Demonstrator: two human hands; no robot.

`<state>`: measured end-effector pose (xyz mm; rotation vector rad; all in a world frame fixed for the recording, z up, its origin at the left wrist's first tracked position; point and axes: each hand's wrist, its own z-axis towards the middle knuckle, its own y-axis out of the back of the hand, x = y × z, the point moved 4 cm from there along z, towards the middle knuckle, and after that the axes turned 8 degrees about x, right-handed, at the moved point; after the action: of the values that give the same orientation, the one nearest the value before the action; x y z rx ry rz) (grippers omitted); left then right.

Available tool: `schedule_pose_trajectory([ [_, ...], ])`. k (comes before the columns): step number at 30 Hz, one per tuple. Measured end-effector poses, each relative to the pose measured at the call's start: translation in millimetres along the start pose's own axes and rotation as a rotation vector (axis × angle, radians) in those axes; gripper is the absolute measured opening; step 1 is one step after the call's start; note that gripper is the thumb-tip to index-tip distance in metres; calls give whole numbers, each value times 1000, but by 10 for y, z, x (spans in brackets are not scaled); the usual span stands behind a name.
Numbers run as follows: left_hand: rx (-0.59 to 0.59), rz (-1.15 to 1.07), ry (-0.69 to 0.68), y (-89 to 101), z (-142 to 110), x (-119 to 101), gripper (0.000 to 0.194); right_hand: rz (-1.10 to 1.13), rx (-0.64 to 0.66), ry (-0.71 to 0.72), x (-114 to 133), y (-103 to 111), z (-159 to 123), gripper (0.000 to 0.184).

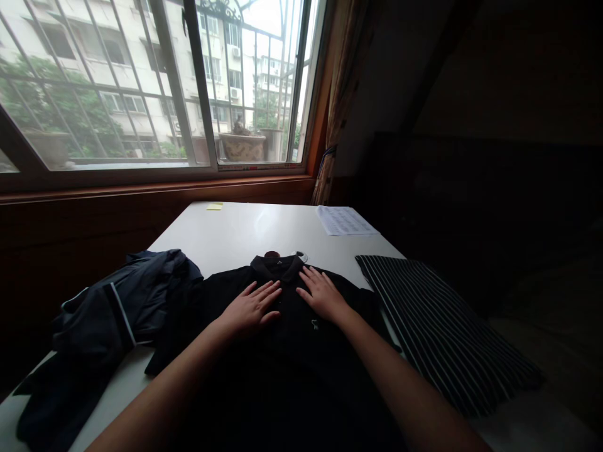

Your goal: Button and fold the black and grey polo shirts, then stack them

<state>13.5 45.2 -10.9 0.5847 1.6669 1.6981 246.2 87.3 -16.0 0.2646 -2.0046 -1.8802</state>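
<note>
The black shirt [287, 351] lies at centre frame, its lower part lost in shadow at the bottom edge. Beyond its collar [277, 269], a round brown object [272, 254], possibly a lid, is part hidden. My left hand [253, 306] and right hand [323, 294] rest palm down on the shirt, fingers extended, thumbs apart.

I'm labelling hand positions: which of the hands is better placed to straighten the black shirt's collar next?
Probably the right hand: its fingertips lie close by the collar, while the left hand rests lower on the black shirt.
</note>
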Motion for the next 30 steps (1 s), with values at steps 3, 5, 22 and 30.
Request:
schedule_pose_trajectory([
  [3,30,-2,7,1,18,-3,63,10,2,-35,-82,-20,-5,65],
  [5,40,-1,7,11,24,-14,63,15,1,-39,-115,-28,-3,65],
  [22,-38,63,481,18,-166,654,59,15,11,-31,-189,-30,67,67],
  [30,28,87,518,-5,-152,676,62,-6,-130,-78,-307,-34,91,51],
])
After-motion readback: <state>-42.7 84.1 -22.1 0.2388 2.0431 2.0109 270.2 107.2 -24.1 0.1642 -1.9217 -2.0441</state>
